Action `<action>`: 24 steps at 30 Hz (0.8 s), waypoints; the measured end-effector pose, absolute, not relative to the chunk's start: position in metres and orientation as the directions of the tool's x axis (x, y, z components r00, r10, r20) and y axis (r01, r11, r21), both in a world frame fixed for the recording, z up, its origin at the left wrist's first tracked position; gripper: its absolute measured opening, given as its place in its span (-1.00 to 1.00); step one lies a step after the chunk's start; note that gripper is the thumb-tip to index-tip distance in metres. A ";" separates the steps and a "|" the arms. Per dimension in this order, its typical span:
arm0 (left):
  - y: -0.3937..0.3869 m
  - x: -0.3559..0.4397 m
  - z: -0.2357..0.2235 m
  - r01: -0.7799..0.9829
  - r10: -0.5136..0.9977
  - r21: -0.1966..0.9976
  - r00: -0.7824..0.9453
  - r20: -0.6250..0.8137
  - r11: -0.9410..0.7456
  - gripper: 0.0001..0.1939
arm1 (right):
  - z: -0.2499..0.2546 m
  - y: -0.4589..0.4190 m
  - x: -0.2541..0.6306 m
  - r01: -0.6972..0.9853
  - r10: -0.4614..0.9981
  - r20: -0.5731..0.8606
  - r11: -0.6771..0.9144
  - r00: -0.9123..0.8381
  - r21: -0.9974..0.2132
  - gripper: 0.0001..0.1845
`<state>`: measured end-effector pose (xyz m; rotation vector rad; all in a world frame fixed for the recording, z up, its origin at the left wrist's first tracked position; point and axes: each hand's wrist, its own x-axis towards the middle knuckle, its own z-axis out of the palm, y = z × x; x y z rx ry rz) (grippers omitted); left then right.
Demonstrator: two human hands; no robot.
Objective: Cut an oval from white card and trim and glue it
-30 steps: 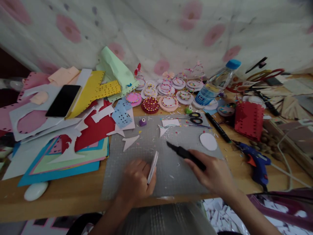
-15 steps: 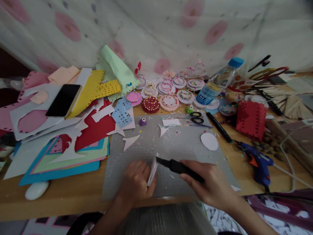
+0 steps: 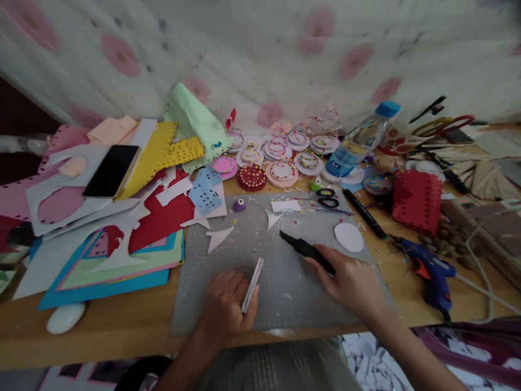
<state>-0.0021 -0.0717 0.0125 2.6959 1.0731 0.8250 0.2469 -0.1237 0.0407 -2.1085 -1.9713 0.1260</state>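
Note:
My left hand [image 3: 228, 301] is closed around a thin stack of white card [image 3: 253, 285], held edge-on and tilted, its layers showing as lines. In my right hand [image 3: 345, 277] is a black craft knife [image 3: 307, 251], its dark blade pointing up and left, apart from the stack. Both hands are over a grey cutting mat [image 3: 268, 320] sprinkled with tiny white scraps. Farther up the mat lie black-handled scissors [image 3: 328, 202], a white rectangle [image 3: 286, 206], pointed white offcuts [image 3: 220, 238] and a rounded white disc [image 3: 349, 237].
Coloured sheets [image 3: 118, 271] and a phone [image 3: 112, 171] crowd the left. Decorated round layered pieces [image 3: 251, 176] line the back beside a water bottle [image 3: 358, 141]. At right are a black marker [image 3: 364, 213], a red dotted piece [image 3: 417, 201] and a blue glue gun [image 3: 427, 266] with its cord.
The knife blade, at the top edge of the white stack before, has moved away up and to the right. My left hand keeps its hold, with the stack's edge now turned more toward me.

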 end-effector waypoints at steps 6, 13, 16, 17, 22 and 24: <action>-0.075 -0.007 0.012 0.607 0.654 0.252 0.661 0.368 -0.754 -0.77 | 0.039 -0.126 0.241 0.676 0.987 -0.136 -0.156 0.083 -0.720 -0.56; -0.074 -0.007 0.014 0.601 0.672 0.309 0.702 0.237 -0.737 -0.84 | 0.029 -0.116 0.181 -0.015 0.932 -0.356 -0.355 0.077 -0.935 -0.45; -0.071 0.001 0.016 0.598 0.718 0.414 0.650 0.250 -0.686 -0.85 | 0.022 -0.107 0.170 -0.132 0.938 -0.316 -0.299 0.144 -0.945 -0.46; -0.070 0.004 0.017 0.593 0.732 0.453 0.636 0.243 -0.666 -0.81 | 0.021 -0.104 0.169 -0.134 0.943 -0.286 -0.266 0.167 -0.955 -0.47; -0.065 0.010 0.025 0.586 0.747 0.516 0.641 0.176 -0.625 -0.84 | 0.025 -0.091 0.174 -0.063 0.961 -0.167 -0.157 0.218 -0.986 -0.56; -0.063 0.009 0.030 0.587 0.744 0.509 0.645 0.176 -0.629 -0.84 | 0.029 -0.089 0.177 -0.038 0.968 -0.141 -0.136 0.206 -0.990 -0.58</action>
